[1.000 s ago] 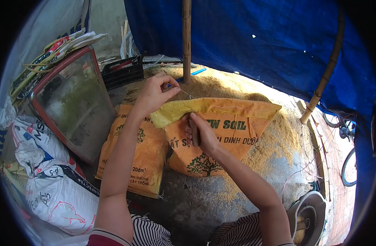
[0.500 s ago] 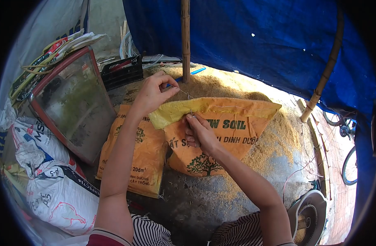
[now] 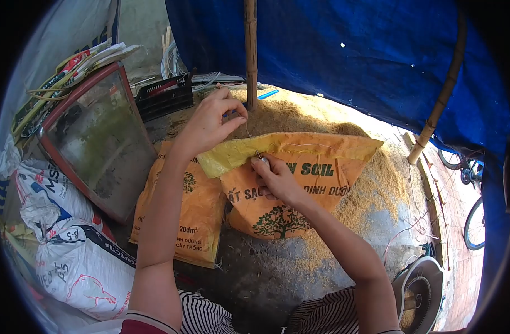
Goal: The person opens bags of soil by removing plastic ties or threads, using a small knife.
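An orange sack (image 3: 333,203) with green print leans in front of me, its yellow-lined top edge folded over. Along that fold runs a line of pale stitching. My right hand (image 3: 274,178) is closed around a thin metal needle (image 3: 259,154) at the front of the fold; its handle is mostly hidden by the fingers. Above the sack's edge, my left hand (image 3: 213,119) pinches a fine thread (image 3: 248,129) that runs down to the fold. A second orange sack (image 3: 182,228) lies flat under my left forearm.
Loose grainy husks (image 3: 305,114) spread behind and right of the sack. A bamboo pole (image 3: 251,55) stands beyond it. White bags (image 3: 88,273) and a red-framed panel (image 3: 82,145) are at left, with a black crate (image 3: 165,99) behind. A grey bucket (image 3: 400,295) sits at lower right.
The needle tip, which poked up above the sack's edge, has drawn down to the front of the fold. My left hand has shifted slightly, and the thread now hangs down to the edge.
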Motion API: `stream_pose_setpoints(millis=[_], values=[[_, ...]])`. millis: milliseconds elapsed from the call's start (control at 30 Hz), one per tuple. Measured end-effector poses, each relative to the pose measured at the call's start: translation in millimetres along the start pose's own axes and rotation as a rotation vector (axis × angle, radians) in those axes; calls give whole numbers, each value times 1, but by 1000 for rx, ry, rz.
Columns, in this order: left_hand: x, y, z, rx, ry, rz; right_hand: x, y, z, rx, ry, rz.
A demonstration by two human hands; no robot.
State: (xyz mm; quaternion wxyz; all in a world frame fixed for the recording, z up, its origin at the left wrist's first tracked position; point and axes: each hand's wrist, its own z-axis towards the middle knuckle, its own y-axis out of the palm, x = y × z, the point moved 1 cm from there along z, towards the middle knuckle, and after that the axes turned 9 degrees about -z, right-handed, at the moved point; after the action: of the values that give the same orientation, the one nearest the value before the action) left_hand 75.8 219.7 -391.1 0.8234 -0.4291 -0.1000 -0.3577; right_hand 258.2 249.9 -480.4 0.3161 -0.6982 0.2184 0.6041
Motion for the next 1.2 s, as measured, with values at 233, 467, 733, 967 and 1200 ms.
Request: stream_pose_setpoints(millis=[233, 467, 733, 967, 1200], values=[[-17, 14, 8, -15, -105, -213, 6, -12, 3, 104, -224, -364], [-51, 16, 1, -62, -419, -378, -2, -16, -1, 186, -263, -527], [-38, 2, -5, -66, -543, -420, -1, -17, 2, 243, -322, -587], [-43, 7, -8, 5, -684, -509, -4, -15, -1, 324, -330, -692], [-48, 9, -6, 43, -647, -570, 6, -14, 1, 569, -471, -1018]])
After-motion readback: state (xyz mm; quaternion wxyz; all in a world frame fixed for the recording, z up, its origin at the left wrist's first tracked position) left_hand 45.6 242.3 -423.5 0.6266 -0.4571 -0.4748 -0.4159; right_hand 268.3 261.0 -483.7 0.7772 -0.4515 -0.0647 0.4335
